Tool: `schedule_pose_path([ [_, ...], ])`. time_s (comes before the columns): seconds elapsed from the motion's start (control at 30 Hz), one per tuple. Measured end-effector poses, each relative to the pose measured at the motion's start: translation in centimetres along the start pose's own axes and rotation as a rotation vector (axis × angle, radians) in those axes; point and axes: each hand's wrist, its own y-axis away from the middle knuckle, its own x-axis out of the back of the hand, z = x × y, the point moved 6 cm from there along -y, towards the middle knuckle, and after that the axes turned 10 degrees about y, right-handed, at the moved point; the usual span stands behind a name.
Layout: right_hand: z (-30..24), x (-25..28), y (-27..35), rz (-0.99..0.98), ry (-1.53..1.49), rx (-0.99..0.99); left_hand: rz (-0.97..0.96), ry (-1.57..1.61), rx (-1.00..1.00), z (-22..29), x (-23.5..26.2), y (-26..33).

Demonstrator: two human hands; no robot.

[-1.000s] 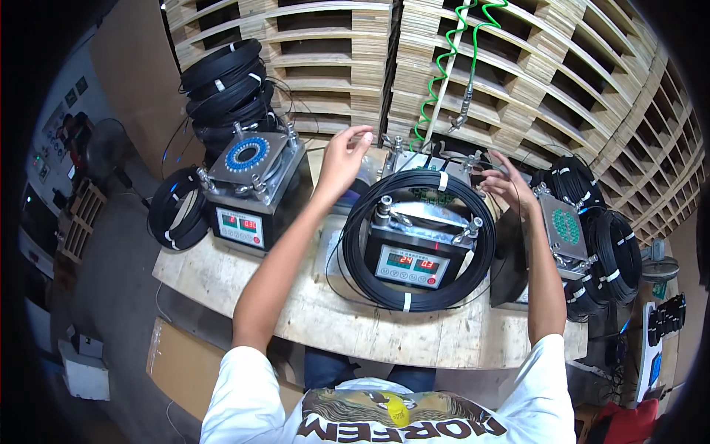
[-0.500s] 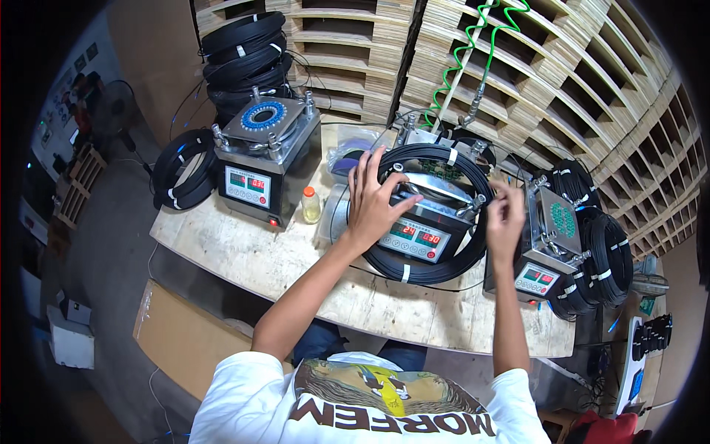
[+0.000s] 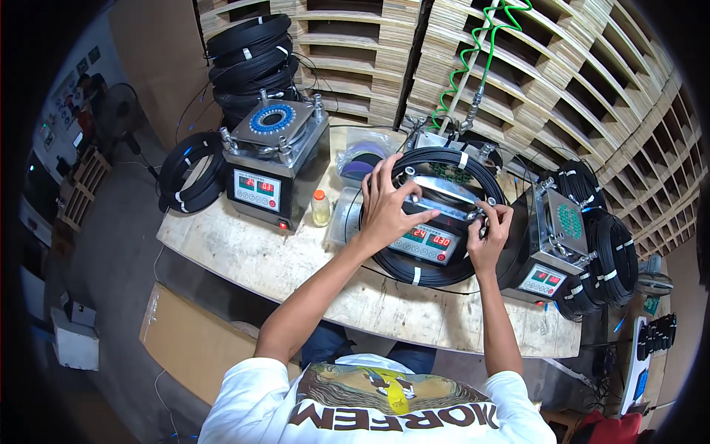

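Observation:
A black cable coil [image 3: 484,172], bound with white ties, rings the middle metal machine, whose control panel [image 3: 427,243] has red-lit digits. My left hand [image 3: 386,207] reaches over the coil's left side. Its thumb and index finger close around the front-left clamp knob [image 3: 410,172], partly hiding it. On the other side, my right hand [image 3: 491,235] has its fingers bent around the front-right clamp knob [image 3: 491,201]. Between the hands lies the machine's shiny top plate [image 3: 444,194]. The far clamps are partly hidden by the coil.
To the left stands a similar machine [image 3: 277,159] with a blue ring fixture, beside an orange-capped bottle [image 3: 320,209]. Another machine [image 3: 551,237] stands right, next to more black coils [image 3: 614,251]. A green spiral air hose [image 3: 464,74] hangs behind, before stacked pallets [image 3: 340,33].
My right hand has come down and left from beside the coil onto the front-right clamp. My left hand stays by the front-left clamp. The whole view has shifted slightly.

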Motion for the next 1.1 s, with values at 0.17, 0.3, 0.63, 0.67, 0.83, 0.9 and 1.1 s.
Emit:
schedule_pose_path([
  [0.17,0.2,-0.3,0.3,0.005,0.023,0.02,-0.009,0.274,-0.059,-2.5,1.9,0.2],
  [0.3,0.5,-0.2,0.3,0.003,0.022,0.027,-0.049,0.598,0.124,-4.2,1.9,0.5],
  [0.63,0.4,-0.3,0.4,0.021,0.041,0.049,0.146,-0.024,-0.042,-0.3,5.3,0.9],
  [0.67,0.1,-0.2,0.4,0.034,0.055,0.076,0.055,-0.126,0.036,-0.4,5.2,1.0],
  [0.83,0.1,-0.4,0.4,0.03,0.036,0.062,0.074,0.034,-0.017,-0.9,4.8,0.6],
  [0.9,0.4,-0.3,0.5,0.028,0.039,0.053,0.083,-0.132,-0.063,1.4,5.5,0.3],
  [1.1,0.4,-0.4,0.6,0.039,0.061,0.077,-0.013,-0.306,-0.071,-0.4,5.2,0.6],
])
